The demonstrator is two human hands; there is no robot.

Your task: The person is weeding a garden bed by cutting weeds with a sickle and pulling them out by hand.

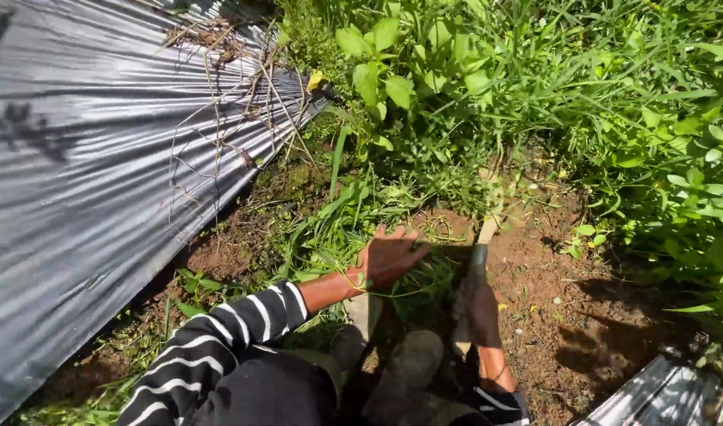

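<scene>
Weeds (354,237) and grass lie under the left hand (389,256), which is open, fingers spread, touching the blades. Right hand (478,312) is closed around a tool handle (480,252), its pale blade (492,213) on the bare soil (567,315) beside silver plastic sheeting (85,173)

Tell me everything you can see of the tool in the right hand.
The tool is only partly visible: a dark, slim shaft rises from the right hand, which is closed around its lower part in shadow, and ends in a pale, tan, blurred upper length angled up toward the weeds. It stands nearly upright, leaning slightly right, over bare reddish soil. Whether the pale part is blade or wood cannot be told. The left hand is beside it, not touching.
</scene>
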